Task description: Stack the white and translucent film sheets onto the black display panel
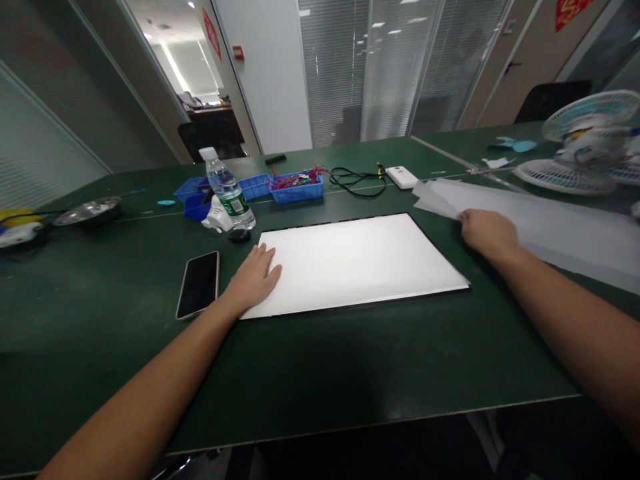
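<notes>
A flat white panel point(350, 267) with a thin black edge lies in front of me on the green table. Across its left side my left hand point(255, 277) rests flat, fingers stretched out. Farther right, my right hand point(487, 233) is closed on the near left edge of a translucent white sheet point(560, 230). That sheet looks thin and extends to the right border of the view. Its grip point is partly hidden behind the fingers. Just left of my left hand lies a phone point(199, 285) with a dark screen.
Behind the panel stand a water bottle point(229, 190), a crumpled tissue point(217, 216) and a blue tray point(299, 189) with red wires. A black cable point(356, 183) and a white box point(402, 177) lie farther right. Fans point(585, 147) lie at right, a metal dish point(90, 212) at left.
</notes>
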The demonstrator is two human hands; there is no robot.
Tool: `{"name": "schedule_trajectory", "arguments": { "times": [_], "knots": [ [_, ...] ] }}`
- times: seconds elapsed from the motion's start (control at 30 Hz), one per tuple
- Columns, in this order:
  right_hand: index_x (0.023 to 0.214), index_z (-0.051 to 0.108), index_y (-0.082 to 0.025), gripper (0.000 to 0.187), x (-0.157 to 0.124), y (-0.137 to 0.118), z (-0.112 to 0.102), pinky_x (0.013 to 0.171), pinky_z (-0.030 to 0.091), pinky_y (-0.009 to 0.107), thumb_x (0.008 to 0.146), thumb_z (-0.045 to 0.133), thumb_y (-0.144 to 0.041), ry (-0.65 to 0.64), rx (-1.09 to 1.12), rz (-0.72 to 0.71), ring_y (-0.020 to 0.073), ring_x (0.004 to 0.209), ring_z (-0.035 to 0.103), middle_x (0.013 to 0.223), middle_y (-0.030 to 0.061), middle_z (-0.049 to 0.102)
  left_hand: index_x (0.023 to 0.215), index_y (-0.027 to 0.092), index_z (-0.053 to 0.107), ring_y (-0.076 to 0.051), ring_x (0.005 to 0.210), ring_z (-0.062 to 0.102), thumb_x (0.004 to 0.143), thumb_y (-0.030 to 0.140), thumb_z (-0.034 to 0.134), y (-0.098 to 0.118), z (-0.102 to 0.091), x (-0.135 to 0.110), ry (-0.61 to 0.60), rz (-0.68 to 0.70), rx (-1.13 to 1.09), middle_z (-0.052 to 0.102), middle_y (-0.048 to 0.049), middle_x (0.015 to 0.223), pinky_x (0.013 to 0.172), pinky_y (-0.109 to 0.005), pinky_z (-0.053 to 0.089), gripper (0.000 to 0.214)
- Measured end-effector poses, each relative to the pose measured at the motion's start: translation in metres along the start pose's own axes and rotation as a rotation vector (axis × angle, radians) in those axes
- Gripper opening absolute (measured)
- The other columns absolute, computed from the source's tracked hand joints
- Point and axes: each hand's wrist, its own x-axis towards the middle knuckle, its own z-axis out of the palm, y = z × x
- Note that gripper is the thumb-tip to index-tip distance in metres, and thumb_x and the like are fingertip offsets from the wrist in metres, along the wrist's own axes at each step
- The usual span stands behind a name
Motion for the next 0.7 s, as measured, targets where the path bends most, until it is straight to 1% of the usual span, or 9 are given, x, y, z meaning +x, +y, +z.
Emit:
{"name": "schedule_trajectory", "arguments": {
  "times": [0.07,0.13,0.2,0.3,0.4,0.53,0.6,0.7],
  "knots": [
    [0.147,0.071,-0.007,0.059,-0.004,-0.002,-0.006,0.081,0.038,0.044,0.118,0.03,-0.036,0.049,0.019,0.053,0.0365,0.11,0.07,0.126,0.0333,0.074,0.166,0.002,0.048,-0.041,0.172,0.027,0.108,0.05,0.043,-0.001,0.001,0.0,0.007,0.0,-0.002,0.035,-0.0265,0.181,0.14,-0.057,0.026,0.076],
    [0.149,0.068,-0.008,0.057,-0.012,-0.006,-0.012,0.079,0.035,0.043,0.117,0.032,-0.039,0.122,0.056,0.067,0.0353,0.107,0.07,0.124,0.0321,0.075,0.165,0.003,0.049,-0.041,0.172,0.027,0.107,0.051,0.043,-0.002,0.001,0.0,0.013,0.004,-0.007,0.036,-0.0257,0.181,0.14,-0.056,0.026,0.076],
    [0.146,0.069,-0.009,0.055,-0.022,-0.014,-0.019,0.077,0.032,0.043,0.116,0.036,-0.042,0.2,0.093,0.033,0.0343,0.104,0.071,0.121,0.0305,0.077,0.165,0.004,0.049,-0.041,0.172,0.027,0.107,0.053,0.043,-0.002,0.002,0.0,0.018,0.009,-0.012,0.036,-0.025,0.181,0.14,-0.056,0.026,0.076],
    [0.135,0.075,-0.012,0.049,-0.04,-0.031,-0.03,0.075,0.032,0.042,0.114,0.043,-0.042,0.293,0.097,-0.079,0.033,0.097,0.071,0.115,0.0263,0.08,0.165,0.003,0.049,-0.042,0.172,0.028,0.107,0.052,0.042,-0.002,0.003,0.0,0.025,0.01,-0.015,0.036,-0.026,0.181,0.139,-0.057,0.027,0.077],
    [0.125,0.08,-0.017,0.041,-0.06,-0.054,-0.037,0.073,0.035,0.04,0.109,0.049,-0.038,0.333,0.06,-0.245,0.0311,0.091,0.072,0.111,0.0193,0.082,0.165,0.004,0.05,-0.042,0.171,0.029,0.107,0.051,0.043,-0.002,0.003,0.0,0.029,0.011,-0.019,0.036,-0.0257,0.181,0.139,-0.059,0.028,0.075],
    [0.117,0.08,-0.019,0.038,-0.083,-0.082,-0.034,0.066,0.037,0.036,0.107,0.049,-0.038,0.344,0.011,-0.482,0.0274,0.079,0.072,0.102,0.0139,0.083,0.164,0.004,0.051,-0.042,0.171,0.029,0.107,0.05,0.045,-0.003,0.004,0.0,0.033,0.009,-0.028,0.036,-0.026,0.181,0.139,-0.06,0.028,0.074],
    [0.11,0.08,-0.02,0.036,-0.092,-0.092,-0.03,0.064,0.037,0.035,0.108,0.048,-0.037,0.319,0.002,-0.691,0.0253,0.077,0.071,0.097,0.0119,0.082,0.164,0.002,0.05,-0.042,0.171,0.029,0.106,0.05,0.046,-0.003,0.004,0.001,0.035,0.007,-0.029,0.036,-0.027,0.18,0.139,-0.058,0.027,0.075],
    [0.101,0.079,-0.02,0.033,-0.103,-0.102,-0.025,0.067,0.039,0.034,0.111,0.049,-0.032,0.264,0.004,-1.077,0.0228,0.077,0.07,0.09,0.0093,0.08,0.164,0.004,0.051,-0.041,0.172,0.028,0.106,0.051,0.045,-0.004,0.004,0.0,0.035,0.005,-0.028,0.037,-0.0259,0.181,0.139,-0.057,0.027,0.075]
  ]
}}
